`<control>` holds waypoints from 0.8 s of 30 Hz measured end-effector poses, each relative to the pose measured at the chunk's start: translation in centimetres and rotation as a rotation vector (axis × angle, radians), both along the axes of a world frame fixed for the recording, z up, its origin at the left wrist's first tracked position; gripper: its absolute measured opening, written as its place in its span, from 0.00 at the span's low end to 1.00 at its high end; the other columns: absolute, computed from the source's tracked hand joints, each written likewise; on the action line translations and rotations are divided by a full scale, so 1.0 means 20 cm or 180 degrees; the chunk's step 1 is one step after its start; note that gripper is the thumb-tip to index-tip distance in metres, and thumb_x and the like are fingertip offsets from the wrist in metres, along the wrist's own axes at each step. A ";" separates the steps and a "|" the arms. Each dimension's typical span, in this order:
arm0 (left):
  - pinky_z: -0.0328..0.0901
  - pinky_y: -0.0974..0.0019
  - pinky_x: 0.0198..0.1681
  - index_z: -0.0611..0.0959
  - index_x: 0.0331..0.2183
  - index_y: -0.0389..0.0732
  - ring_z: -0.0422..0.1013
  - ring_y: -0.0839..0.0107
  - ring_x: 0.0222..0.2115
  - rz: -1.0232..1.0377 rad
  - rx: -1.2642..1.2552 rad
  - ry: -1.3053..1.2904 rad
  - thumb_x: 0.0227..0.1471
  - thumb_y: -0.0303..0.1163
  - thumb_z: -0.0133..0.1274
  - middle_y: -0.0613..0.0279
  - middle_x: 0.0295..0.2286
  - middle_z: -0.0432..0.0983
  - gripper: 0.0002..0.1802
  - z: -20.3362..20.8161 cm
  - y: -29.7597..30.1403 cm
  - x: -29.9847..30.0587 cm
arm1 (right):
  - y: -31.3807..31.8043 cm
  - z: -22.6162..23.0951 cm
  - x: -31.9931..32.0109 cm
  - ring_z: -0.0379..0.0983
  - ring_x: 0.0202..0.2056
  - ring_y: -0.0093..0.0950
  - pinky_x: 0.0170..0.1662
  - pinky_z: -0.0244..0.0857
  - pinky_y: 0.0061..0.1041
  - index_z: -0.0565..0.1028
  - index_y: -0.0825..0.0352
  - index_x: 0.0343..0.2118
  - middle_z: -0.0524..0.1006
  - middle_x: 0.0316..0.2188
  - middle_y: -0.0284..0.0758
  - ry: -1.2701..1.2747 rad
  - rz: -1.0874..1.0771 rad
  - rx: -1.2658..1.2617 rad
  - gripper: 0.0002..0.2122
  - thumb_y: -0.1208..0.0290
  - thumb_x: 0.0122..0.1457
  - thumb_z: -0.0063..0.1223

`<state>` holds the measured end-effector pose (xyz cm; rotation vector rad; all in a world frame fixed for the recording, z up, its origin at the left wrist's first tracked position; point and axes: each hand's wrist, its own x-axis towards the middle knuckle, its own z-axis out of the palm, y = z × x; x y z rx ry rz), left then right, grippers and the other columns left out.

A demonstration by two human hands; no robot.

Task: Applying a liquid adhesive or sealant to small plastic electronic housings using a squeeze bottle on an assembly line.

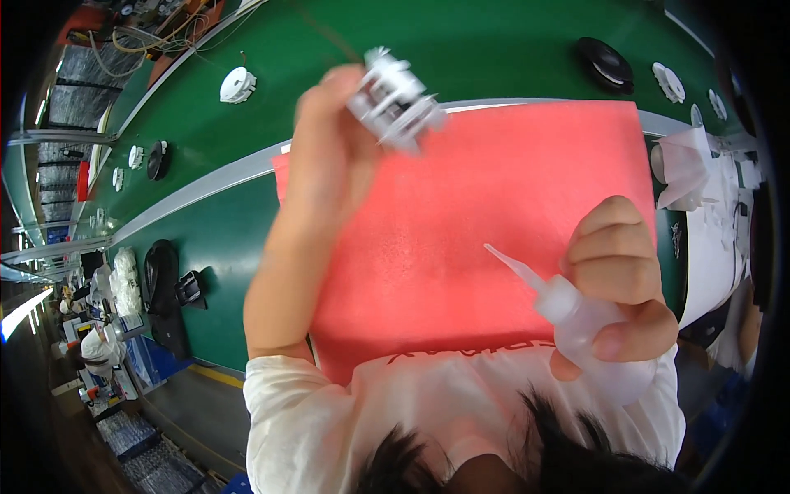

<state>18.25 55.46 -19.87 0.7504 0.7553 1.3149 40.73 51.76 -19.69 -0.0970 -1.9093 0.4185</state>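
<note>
Gripping white plastic part (397, 103) in motion-blurred left hand (333, 123) above far edge of pink mat (461, 198); grasping translucent squeeze bottle (576, 326) in tightly curled right hand (621, 272) over mat's near right side, with nozzle (517, 267) angled toward middle. Judged as paired handling, with part and bottle well apart; would next call for steadying part and controlling nozzle before any squeeze.

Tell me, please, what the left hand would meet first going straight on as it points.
The left hand would perhaps meet the blurred brown wire first, then the green surface beyond; depth is unclear.
</note>
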 end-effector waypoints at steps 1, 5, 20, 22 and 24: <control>0.68 0.62 0.24 0.66 0.42 0.30 0.71 0.61 0.24 0.0326 0.0327 0.1490 0.46 0.45 0.45 0.47 0.26 0.72 0.29 -0.03 0.11 -0.02 | 0.00 0.01 0.01 0.61 0.19 0.26 0.22 0.53 0.24 0.61 0.55 0.37 0.66 0.23 0.33 -0.0085 0.0012 0.0018 0.19 0.55 0.48 0.56; 0.67 0.60 0.35 0.64 0.41 0.27 0.71 0.54 0.29 0.0374 0.0806 0.4400 0.41 0.42 0.50 0.43 0.31 0.70 0.32 -0.16 0.46 -0.11 | 0.01 0.04 0.02 0.61 0.19 0.27 0.22 0.53 0.25 0.61 0.56 0.37 0.66 0.24 0.34 -0.0170 0.0080 0.0101 0.19 0.55 0.48 0.57; 0.64 0.55 0.42 0.75 0.43 0.45 0.69 0.53 0.40 0.0675 -0.1510 0.7359 0.45 0.60 0.42 0.47 0.40 0.71 0.33 -0.05 0.89 -0.90 | 0.09 0.10 -0.02 0.61 0.19 0.27 0.21 0.51 0.25 0.62 0.56 0.37 0.66 0.24 0.34 -0.0181 -0.0057 0.0299 0.20 0.55 0.47 0.58; 0.69 0.63 0.33 0.79 0.36 0.39 0.74 0.57 0.28 0.0199 -0.1554 0.7066 0.43 0.58 0.46 0.51 0.29 0.76 0.31 -0.06 0.90 -0.95 | 0.09 0.10 -0.01 0.61 0.19 0.27 0.21 0.51 0.25 0.62 0.56 0.37 0.66 0.24 0.34 -0.0153 0.0009 0.0259 0.20 0.55 0.47 0.57; 0.68 0.65 0.29 0.78 0.36 0.37 0.74 0.60 0.25 0.0264 -0.1422 0.6851 0.43 0.55 0.48 0.52 0.27 0.76 0.29 -0.03 0.86 -0.87 | 0.08 0.11 0.00 0.61 0.19 0.27 0.22 0.51 0.25 0.62 0.56 0.37 0.66 0.24 0.34 -0.0232 -0.0039 0.0194 0.20 0.55 0.47 0.57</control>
